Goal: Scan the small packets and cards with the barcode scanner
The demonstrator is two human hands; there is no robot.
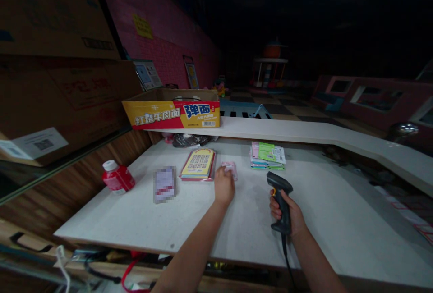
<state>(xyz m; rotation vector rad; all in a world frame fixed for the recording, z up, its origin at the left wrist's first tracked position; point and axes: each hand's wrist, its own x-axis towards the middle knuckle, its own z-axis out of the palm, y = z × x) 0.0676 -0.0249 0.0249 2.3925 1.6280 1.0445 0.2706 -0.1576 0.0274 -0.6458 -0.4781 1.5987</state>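
Work is judged to be partway through: one pink packet [231, 170] lies singly on the white counter [128, 221], at the fingertips of the left hand [223, 185], while a stack of packets [267, 157] sits apart to its right, near the rear ledge [287, 127]. Whether the stacked items have been dealt with or are waiting cannot be established from this view; the single packet is assessed as the one unfinished item within reach. The left hand has its fingers curled down at the packet; whether they pinch it or merely rest there cannot be told. The right hand [286, 209] is wrapped around the handle of a black barcode scanner [281, 203], held to the right of the packet and well apart from it; trigger action cannot be determined. Immediately left of the left hand lies a yellow-faced card pack [199, 163], which limits sideways movement there. Farther left are a rectangular item with a pixelated face [164, 185], contents unreadable, and a red bottle with a white cap [118, 178]. A beef-noodle carton [174, 115] stands at the back, with large cardboard boxes [91, 88] at far left. The scanner cable [284, 250] runs down past the counter's front edge and could, in this judgement, restrict the scanner's reach.
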